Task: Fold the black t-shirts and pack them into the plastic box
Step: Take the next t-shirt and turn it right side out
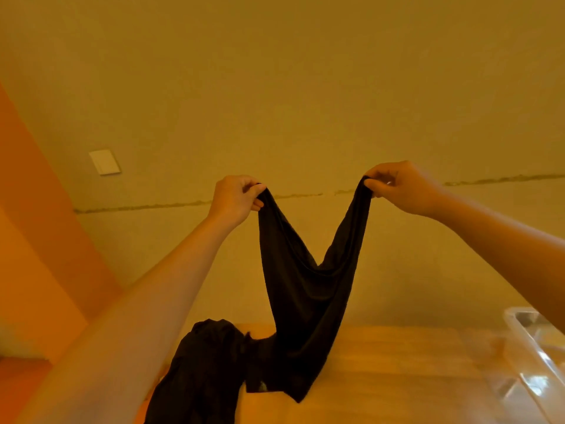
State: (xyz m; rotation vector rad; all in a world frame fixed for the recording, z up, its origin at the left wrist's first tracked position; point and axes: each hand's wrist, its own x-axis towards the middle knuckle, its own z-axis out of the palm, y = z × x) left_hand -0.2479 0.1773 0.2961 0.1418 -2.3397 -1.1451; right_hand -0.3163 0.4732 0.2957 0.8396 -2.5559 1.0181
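Note:
A black t-shirt (pixel 301 301) hangs in the air in front of the wall, sagging in a V between my two raised hands. My left hand (pixel 235 198) pinches one upper end of it, and my right hand (pixel 397 186) pinches the other. Its lower end reaches down to the wooden table (pixel 397 377). A crumpled heap of black t-shirts (pixel 201 371) lies on the table at the lower left, partly behind my left forearm. The clear plastic box (pixel 538 347) stands at the table's right edge, cut off by the frame.
A plain wall with a white switch plate (pixel 105 162) fills the background. An orange panel (pixel 39 240) runs down the left side. The table's far edge meets the wall just behind the hanging shirt.

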